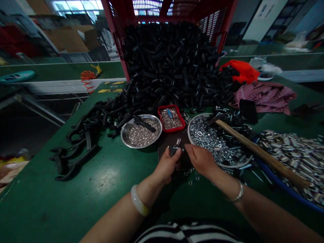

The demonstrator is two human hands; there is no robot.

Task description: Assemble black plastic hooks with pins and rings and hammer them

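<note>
My left hand (168, 164) is closed around a small black part (174, 149), its thumb on top. Just right of it, my right hand (201, 158) has its fingers pressed together near the part's end; whatever they pinch is too small to make out. A small spring (178, 141) shows just above the black part, over a dark plate (164, 141). Behind my hands are a steel bowl (141, 145) of small metal pieces and a red tray (173, 130) of pins with a blue item on top.
A round tray (190, 130) of hardware and a hammer (263, 153) lie right, beside a blue basin (280, 184) of metal sleeves. Black handles (177, 67) spill from a red crate (116, 37). Curved black parts (76, 162) lie left; loose rings (190, 182) lie near my right hand.
</note>
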